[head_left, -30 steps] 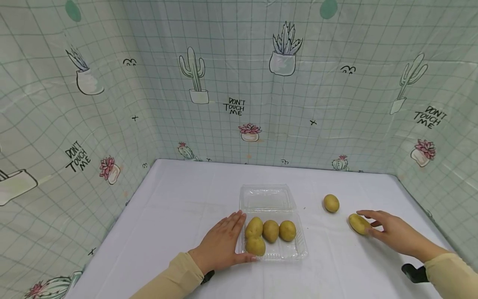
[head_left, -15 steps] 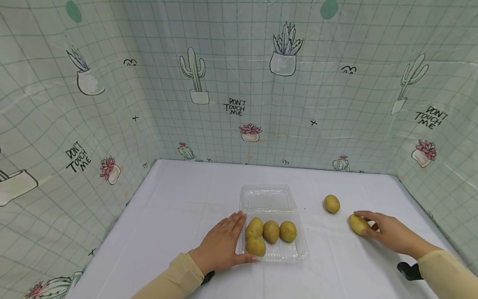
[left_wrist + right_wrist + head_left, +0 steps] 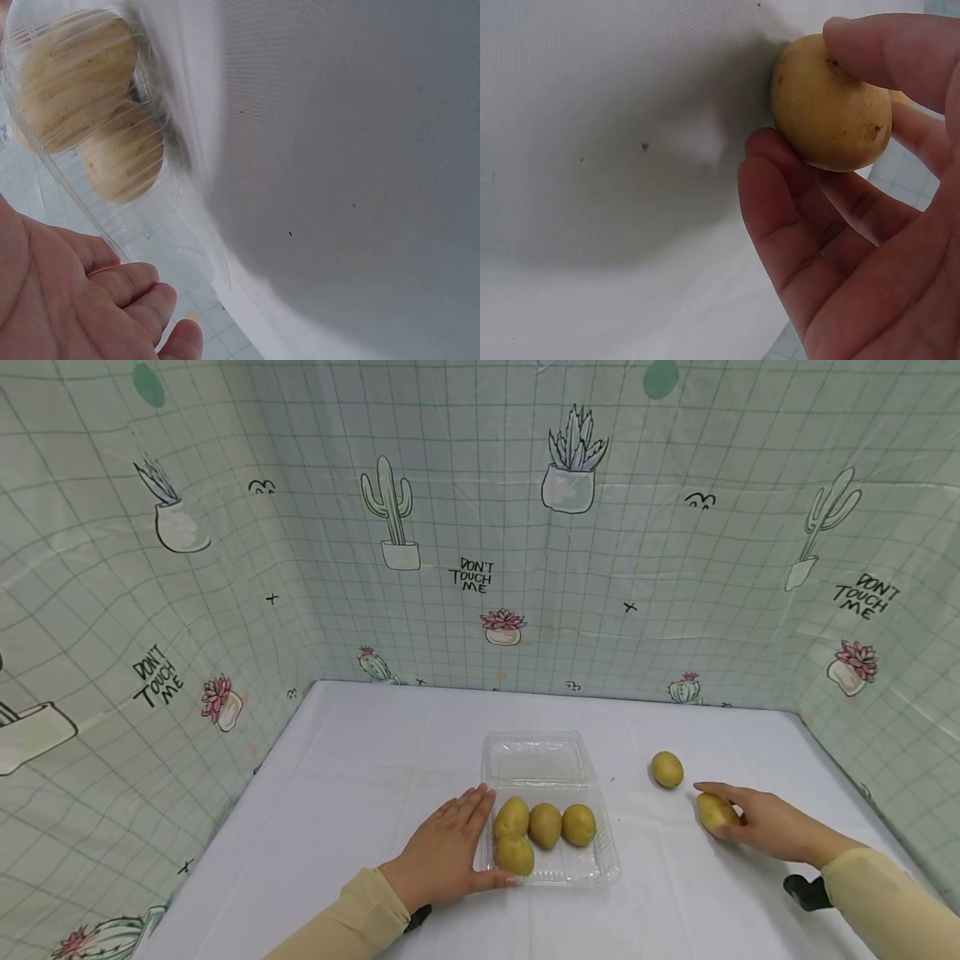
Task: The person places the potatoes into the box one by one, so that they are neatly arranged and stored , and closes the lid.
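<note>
My left hand [image 3: 442, 852] rests along the left side of a clear plastic clamshell box [image 3: 570, 863], fingers extended and thumb at the front edge. Several yellow potatoes [image 3: 545, 825] lie inside the box, bunched towards its left and middle. Through the clear wall, the left wrist view shows two potatoes [image 3: 124, 154] above the fingers of that hand [image 3: 82, 292]. Off to the right, my right hand [image 3: 776, 827] grips another potato [image 3: 715, 815]. The right wrist view shows the thumb on one side of this potato [image 3: 831, 105] and curled fingers on the other.
One more potato [image 3: 667, 770] lies on the white tablecloth [image 3: 390, 735], just beyond the right hand. The box's lid [image 3: 536, 758] is folded back behind it. Grid-patterned curtains [image 3: 450, 510] with cactus drawings enclose the table at the back and sides.
My right hand has moved a little left over the potato, its thumb and fingers closing round it. That potato has shifted slightly left and turned. My left hand and the box have stayed put.
</note>
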`<state>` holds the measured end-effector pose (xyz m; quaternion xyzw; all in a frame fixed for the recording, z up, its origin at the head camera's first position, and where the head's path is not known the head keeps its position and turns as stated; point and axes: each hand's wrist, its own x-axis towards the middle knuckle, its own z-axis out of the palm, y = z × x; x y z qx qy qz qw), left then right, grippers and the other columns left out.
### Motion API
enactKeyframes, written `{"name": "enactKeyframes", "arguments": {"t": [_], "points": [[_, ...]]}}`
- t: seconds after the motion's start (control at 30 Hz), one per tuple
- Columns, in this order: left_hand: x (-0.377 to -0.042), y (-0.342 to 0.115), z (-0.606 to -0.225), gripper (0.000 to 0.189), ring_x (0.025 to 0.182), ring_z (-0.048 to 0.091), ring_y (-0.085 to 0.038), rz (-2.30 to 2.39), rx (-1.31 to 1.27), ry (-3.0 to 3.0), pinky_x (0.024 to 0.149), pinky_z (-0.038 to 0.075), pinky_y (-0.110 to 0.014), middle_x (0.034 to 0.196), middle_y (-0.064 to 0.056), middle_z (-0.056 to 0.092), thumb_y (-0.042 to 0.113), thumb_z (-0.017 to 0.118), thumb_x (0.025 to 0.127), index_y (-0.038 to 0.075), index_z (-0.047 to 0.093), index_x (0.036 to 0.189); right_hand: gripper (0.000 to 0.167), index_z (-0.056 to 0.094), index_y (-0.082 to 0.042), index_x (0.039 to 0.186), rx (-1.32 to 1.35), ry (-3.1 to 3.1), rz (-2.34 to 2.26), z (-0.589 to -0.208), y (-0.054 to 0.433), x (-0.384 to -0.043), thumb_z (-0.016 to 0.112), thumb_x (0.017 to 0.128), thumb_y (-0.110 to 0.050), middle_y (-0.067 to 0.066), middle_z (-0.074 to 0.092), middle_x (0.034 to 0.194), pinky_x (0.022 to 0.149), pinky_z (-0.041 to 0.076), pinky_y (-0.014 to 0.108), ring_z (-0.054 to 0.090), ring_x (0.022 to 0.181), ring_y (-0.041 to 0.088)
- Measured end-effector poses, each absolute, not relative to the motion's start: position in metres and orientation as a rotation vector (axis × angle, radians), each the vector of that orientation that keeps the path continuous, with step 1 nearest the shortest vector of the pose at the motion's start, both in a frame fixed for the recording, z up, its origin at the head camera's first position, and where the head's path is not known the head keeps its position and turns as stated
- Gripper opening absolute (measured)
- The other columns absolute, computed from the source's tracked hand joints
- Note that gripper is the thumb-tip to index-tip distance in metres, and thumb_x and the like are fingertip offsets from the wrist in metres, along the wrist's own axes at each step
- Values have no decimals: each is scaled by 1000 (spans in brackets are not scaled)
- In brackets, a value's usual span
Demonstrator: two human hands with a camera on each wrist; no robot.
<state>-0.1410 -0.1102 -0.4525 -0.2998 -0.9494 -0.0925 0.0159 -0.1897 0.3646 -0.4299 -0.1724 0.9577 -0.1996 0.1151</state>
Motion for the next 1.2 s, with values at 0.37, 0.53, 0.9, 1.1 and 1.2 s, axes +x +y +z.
{"name": "enactKeyframes", "arguments": {"t": [0.37,0.53,0.9,1.1,1.2], "points": [[-141,-110,-453,110,146,28,-28,-277,-927,-2950,117,26,-41,159,-17,30,82,47,84,0,30,155,61,51,-5,144,-467,2803,-578,-431,364,-190,74,90,-25,12,61,121,69,43,33,49,85,20],[-141,-111,-454,110,146,28,-28,-277,-931,-2945,117,26,-41,159,-17,30,82,47,84,-1,30,155,60,52,-5,143,-478,2821,-570,-431,363,-190,73,91,-28,17,60,124,73,46,38,51,91,23],[-141,-111,-454,110,146,29,-29,-268,-943,-2940,117,26,-41,158,-18,31,82,44,85,-1,30,155,60,52,-4,141,-465,2808,-578,-428,360,-190,75,90,-24,13,61,116,69,44,35,50,86,21],[-141,-111,-453,109,146,28,-29,-285,-943,-2941,117,26,-41,159,-18,30,82,45,85,-1,30,155,60,52,-5,141,-447,2812,-587,-429,360,-189,75,90,-25,10,61,112,63,39,32,48,80,19],[-141,-111,-453,109,146,28,-29,-291,-945,-2938,117,26,-41,158,-18,31,81,45,85,-2,30,155,60,53,-6,141,-453,2829,-585,-430,360,-189,76,89,-25,10,61,112,63,39,30,48,80,18]]}}
